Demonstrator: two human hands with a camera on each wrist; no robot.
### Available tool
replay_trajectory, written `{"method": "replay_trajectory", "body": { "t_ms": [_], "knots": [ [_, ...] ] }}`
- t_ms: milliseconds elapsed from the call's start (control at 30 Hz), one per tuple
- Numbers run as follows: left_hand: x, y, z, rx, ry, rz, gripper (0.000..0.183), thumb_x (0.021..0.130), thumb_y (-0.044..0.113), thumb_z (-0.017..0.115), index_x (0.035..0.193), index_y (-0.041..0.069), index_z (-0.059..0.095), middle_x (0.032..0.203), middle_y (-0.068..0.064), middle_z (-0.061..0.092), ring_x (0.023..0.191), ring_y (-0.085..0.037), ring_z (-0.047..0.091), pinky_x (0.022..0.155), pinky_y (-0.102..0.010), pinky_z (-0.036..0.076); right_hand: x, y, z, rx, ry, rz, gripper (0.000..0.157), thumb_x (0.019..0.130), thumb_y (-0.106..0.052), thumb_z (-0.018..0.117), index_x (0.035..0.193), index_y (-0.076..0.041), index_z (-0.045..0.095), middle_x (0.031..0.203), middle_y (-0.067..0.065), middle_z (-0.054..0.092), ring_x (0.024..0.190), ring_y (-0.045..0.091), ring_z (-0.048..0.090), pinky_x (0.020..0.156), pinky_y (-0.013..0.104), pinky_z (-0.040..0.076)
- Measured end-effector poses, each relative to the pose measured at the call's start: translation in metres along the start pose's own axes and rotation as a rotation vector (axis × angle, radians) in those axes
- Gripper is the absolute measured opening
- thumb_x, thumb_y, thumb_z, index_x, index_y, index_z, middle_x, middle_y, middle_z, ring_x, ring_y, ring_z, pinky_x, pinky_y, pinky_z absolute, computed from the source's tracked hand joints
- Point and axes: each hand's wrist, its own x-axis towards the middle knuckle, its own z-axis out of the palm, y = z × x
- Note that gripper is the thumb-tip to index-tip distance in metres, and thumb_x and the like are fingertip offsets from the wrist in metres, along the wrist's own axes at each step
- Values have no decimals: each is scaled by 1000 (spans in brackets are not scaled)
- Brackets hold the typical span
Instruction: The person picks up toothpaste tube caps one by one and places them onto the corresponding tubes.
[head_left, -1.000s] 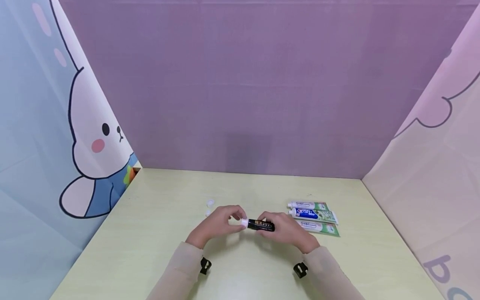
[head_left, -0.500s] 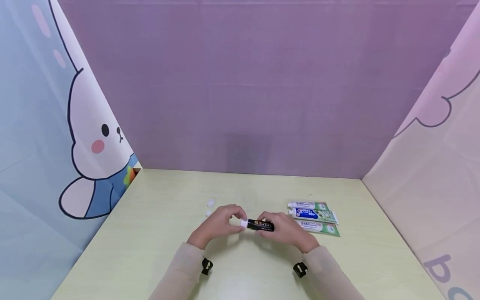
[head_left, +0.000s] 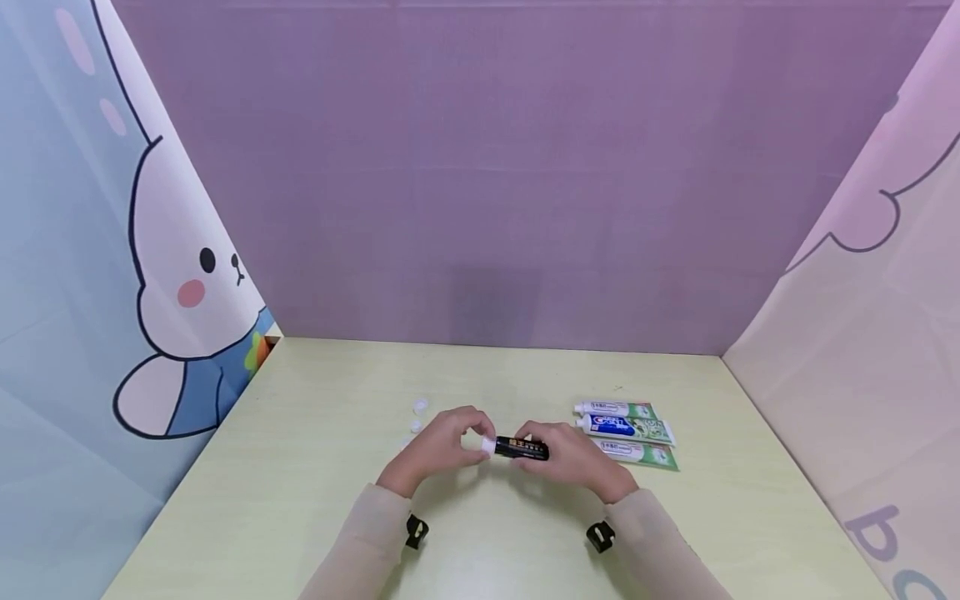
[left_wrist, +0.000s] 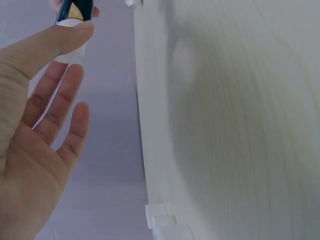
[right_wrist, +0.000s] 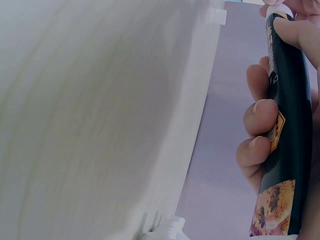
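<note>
A black toothpaste tube (head_left: 522, 448) with gold lettering and a honeycomb picture lies level above the table, pointing left. My right hand (head_left: 566, 454) grips its body, fingers curled round it in the right wrist view. At the tube's left end my left hand (head_left: 442, 446) pinches the white cap (left_wrist: 72, 47) between thumb and fingers; its other fingers are loosely bent. Whether the cap is still threaded on the tube, I cannot tell. Past the right hand lie three toothpaste tubes side by side: a small white-and-green one (head_left: 615, 409), a blue-and-green one (head_left: 626, 428) and another white-and-green one (head_left: 637, 454).
Loose white caps (head_left: 420, 406) stand on the pale wooden table (head_left: 315, 433) behind the left hand; three show in the left wrist view, low down (left_wrist: 175, 232). A purple cloth (head_left: 487, 167) rises at the table's back edge, with printed cloths at both sides.
Both hands keep their hold on the tube and cap with almost no movement. The left wrist has shifted slightly right, and the head view has tilted a little.
</note>
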Motion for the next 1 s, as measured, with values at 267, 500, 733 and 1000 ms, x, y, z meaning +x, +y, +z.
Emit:
{"method": "replay_trajectory", "body": {
  "t_ms": [267,500,733,1000],
  "knots": [
    [-3,2,-2,-14,-5,-41,46,80,11,86,119,21,64,117,8,61,109,-16,58,94,-37,49,0,1,0,26,2,10,24,91,-37,75,111,-27,67,88,-13,66,64,3,57,56,25,49],
    [-4,0,-6,-35,-29,-136,41,91,31,76,127,15,62,123,1,64,108,-15,59,92,-39,50,0,3,0,20,13,-2,25,91,-37,75,113,-26,67,90,-13,66,65,3,57,58,25,50],
    [-6,-2,-5,-44,-63,-200,27,105,41,51,116,24,69,100,7,69,91,-9,62,84,-36,50,0,1,-2,32,6,12,24,91,-36,75,111,-27,67,86,-14,65,64,3,57,58,25,50],
    [-6,-3,-3,-50,-82,-180,25,105,38,53,113,22,71,97,10,70,89,-6,62,83,-34,51,-1,0,-3,31,1,16,23,91,-36,75,110,-27,67,84,-15,63,62,3,55,56,25,49]
  ]
}}
